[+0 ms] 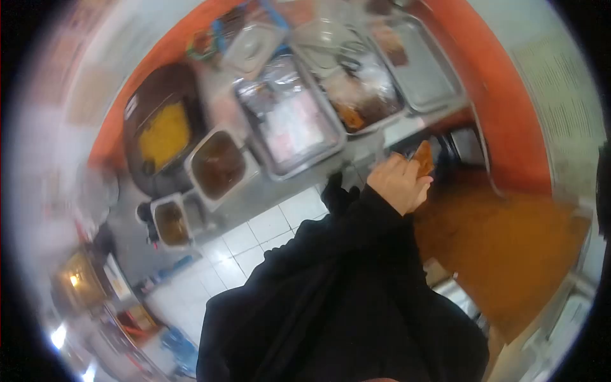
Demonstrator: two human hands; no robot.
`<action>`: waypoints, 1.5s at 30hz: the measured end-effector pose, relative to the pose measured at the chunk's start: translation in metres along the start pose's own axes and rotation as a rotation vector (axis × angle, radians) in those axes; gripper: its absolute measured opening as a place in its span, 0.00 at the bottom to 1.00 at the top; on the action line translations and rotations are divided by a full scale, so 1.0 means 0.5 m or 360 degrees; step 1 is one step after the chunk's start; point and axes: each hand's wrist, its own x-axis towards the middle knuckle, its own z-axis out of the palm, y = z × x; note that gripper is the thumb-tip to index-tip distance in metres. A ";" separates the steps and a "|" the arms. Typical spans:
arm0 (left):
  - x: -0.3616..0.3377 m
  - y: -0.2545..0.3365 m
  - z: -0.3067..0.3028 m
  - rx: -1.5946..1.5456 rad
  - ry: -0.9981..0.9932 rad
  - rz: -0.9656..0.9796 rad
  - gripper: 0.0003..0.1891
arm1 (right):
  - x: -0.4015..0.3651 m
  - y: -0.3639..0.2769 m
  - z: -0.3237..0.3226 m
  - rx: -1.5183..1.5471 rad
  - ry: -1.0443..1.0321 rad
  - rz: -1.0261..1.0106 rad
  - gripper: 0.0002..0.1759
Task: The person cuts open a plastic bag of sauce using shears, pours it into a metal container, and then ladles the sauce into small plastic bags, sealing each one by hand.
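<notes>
Close together near the counter's front edge, both my hands are at a small orange-brown piece of food [422, 159]. My left hand [389, 181] is bare, with its fingers closed round the lower left side of the piece. Only a small part of my right hand [418, 196] shows, pressed close beside it, its fingers bent at the base of the piece. Blur hides where one hand ends and the other begins. A black shape [341, 192] beside the sleeve is too dark to make out.
On the counter are a metal tray [340, 139] with plastic-wrapped contents, another tray [401, 114] with food, a bare metal tray [428, 63], a dark bowl [141, 121] with yellow food, and two containers [191, 167] [182, 240] of sauce. A brown surface [503, 248] lies right.
</notes>
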 end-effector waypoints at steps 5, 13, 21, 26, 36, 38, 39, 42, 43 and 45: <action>-0.061 -0.024 0.052 -0.0395 -0.0387 -0.0181 0.31 | 0.031 0.225 -0.173 -0.0745 -0.0105 -0.0339 0.20; -0.223 -0.192 0.011 -0.0122 -0.0780 -0.0977 0.26 | 0.224 0.436 -0.198 -0.1610 -0.0342 0.0790 0.38; -0.264 -0.234 -0.006 -0.0251 -0.0832 -0.1155 0.23 | 0.152 0.967 -0.251 -0.0502 -0.1175 0.1602 0.36; -0.279 -0.227 -0.019 -0.0164 -0.1029 -0.1075 0.20 | 0.001 0.575 -0.138 -0.0275 -0.1237 0.0738 0.20; -0.286 -0.229 -0.151 -0.0281 0.0149 -0.0778 0.15 | 0.044 -0.107 0.242 0.0249 -0.1530 -0.0506 0.12; -0.284 -0.230 -0.179 -0.0283 0.0393 -0.0863 0.13 | 0.004 -0.106 0.352 0.0071 -0.1655 -0.1205 0.15; -0.281 -0.227 -0.201 -0.0298 0.0581 -0.0943 0.11 | -0.027 -0.089 0.394 0.0029 -0.1805 -0.1241 0.16; -0.256 -0.212 -0.256 -0.0257 0.1058 -0.0876 0.17 | -0.085 0.000 0.483 -0.0943 -0.2029 -0.1462 0.11; -0.255 -0.214 -0.273 -0.0225 0.1194 -0.0851 0.17 | -0.078 -0.018 0.491 -0.0932 -0.1973 -0.1455 0.11; -0.254 -0.220 -0.300 -0.0256 0.1276 -0.0804 0.16 | -0.066 -0.043 0.479 -0.1296 -0.2355 -0.1182 0.08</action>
